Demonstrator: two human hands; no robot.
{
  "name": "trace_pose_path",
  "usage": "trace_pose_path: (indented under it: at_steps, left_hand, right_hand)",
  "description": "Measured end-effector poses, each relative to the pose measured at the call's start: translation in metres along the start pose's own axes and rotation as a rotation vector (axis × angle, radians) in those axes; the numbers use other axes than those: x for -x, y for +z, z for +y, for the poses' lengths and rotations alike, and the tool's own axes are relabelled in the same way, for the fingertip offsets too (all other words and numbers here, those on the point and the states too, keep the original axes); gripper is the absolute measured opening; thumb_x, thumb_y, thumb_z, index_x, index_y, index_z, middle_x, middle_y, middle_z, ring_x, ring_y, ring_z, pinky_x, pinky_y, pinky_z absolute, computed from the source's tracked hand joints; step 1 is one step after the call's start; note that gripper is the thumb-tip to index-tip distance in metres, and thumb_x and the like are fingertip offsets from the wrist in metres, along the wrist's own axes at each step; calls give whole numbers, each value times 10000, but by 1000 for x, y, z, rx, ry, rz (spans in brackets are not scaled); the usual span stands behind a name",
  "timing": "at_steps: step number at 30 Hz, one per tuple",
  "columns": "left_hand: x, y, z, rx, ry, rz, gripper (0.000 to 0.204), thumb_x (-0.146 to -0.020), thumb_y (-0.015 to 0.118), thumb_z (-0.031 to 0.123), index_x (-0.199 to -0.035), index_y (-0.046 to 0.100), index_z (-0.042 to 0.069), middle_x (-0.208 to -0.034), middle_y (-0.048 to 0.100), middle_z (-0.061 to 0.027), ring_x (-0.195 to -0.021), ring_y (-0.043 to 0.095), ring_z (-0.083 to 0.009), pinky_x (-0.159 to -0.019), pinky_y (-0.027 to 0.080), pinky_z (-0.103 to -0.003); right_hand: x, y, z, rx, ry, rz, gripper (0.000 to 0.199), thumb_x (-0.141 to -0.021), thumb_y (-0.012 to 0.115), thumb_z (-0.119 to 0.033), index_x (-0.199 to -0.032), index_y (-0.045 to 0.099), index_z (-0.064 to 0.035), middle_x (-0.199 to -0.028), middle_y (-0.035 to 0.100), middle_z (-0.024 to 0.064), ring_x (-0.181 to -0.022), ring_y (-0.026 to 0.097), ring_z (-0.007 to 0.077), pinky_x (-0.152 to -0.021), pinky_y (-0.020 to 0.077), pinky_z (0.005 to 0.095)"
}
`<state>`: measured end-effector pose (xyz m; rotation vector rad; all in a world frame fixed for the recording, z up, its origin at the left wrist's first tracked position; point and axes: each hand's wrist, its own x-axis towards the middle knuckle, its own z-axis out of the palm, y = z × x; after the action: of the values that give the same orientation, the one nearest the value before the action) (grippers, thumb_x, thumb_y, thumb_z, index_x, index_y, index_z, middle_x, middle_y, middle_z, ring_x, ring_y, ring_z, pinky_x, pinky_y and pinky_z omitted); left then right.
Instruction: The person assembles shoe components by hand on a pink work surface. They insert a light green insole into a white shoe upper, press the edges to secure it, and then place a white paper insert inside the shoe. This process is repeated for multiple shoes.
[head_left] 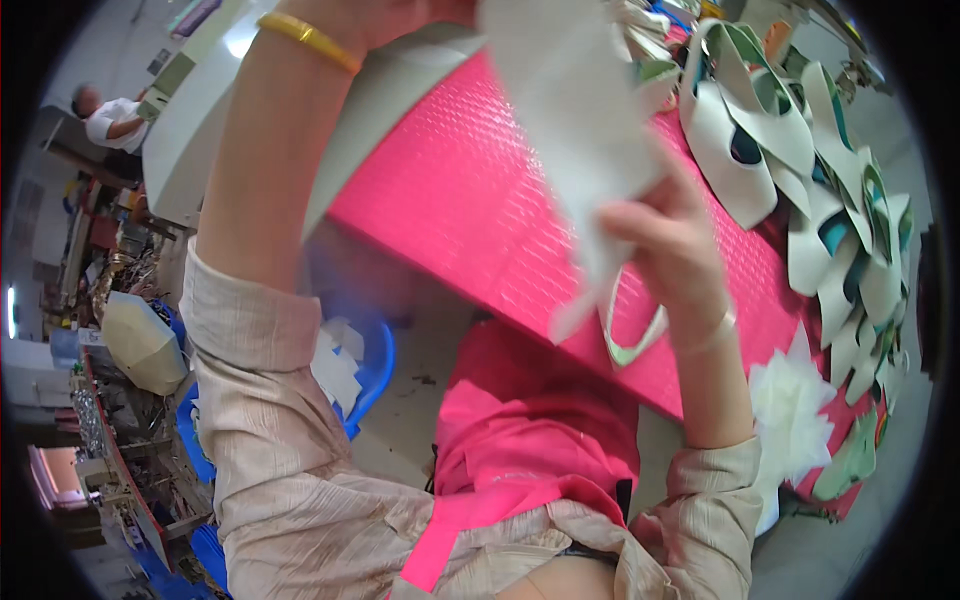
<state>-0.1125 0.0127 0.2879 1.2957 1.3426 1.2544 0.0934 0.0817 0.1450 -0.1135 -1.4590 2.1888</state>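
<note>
the right hand (668,238), fingers nearly closed, pinched the white sheet (578,115) at one o'clock, apparently to steady it. the left hand's (418,14) fingers, at twelve, could not be judged. pale curved pieces (808,252) lay past two, presumably for reach.

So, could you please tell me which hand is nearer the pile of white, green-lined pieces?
Right: the right hand is left of the pile; the left hand is farther left, at the top edge.
</note>
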Motion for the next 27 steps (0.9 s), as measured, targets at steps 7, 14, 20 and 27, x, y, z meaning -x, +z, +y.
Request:
trace_pose_path:
  at_steps: [7,14,20,27]
  left_hand:
    - [28,170,-122,-1132,314,-236,444,-696,670,417,-844,656,-2,-940,587,-176,-953,537,-296,-918,403,-350]
    - [27,195,-169,-800,118,-504,333,-869,530,321,-729,667,52,-659,608,-119,-682,605,-211,-990,342,-411]
    - [8,203,-141,524,-44,45,394,-942,438,291,-1076,551,-62,-1016,616,-91,-921,578,-143,-829,440,-287]
    - [9,217,-125,739,-14,55,379,-953,405,298,-1068,556,-31,-1039,606,-79,-964,562,-145,-875,413,-298]
  right_hand:
    - [168,-87,-66,84,-189,632,434,-822,585,-105,-1186,410,53,-1015,583,153,-715,614,176,-489,519,249]
    - [191,-91,-49,-18,-346,772,301,-859,561,-94,-1124,485,27,-993,606,126,-881,612,165,-697,520,249]
    - [137,-59,-30,81,-535,691,263,-850,580,-46,-1104,539,12,-1007,619,76,-874,597,119,-767,477,232]
    - [103,-49,-32,341,-600,664,265,-814,633,-28,-1067,569,19,-953,644,59,-862,589,88,-769,462,219]
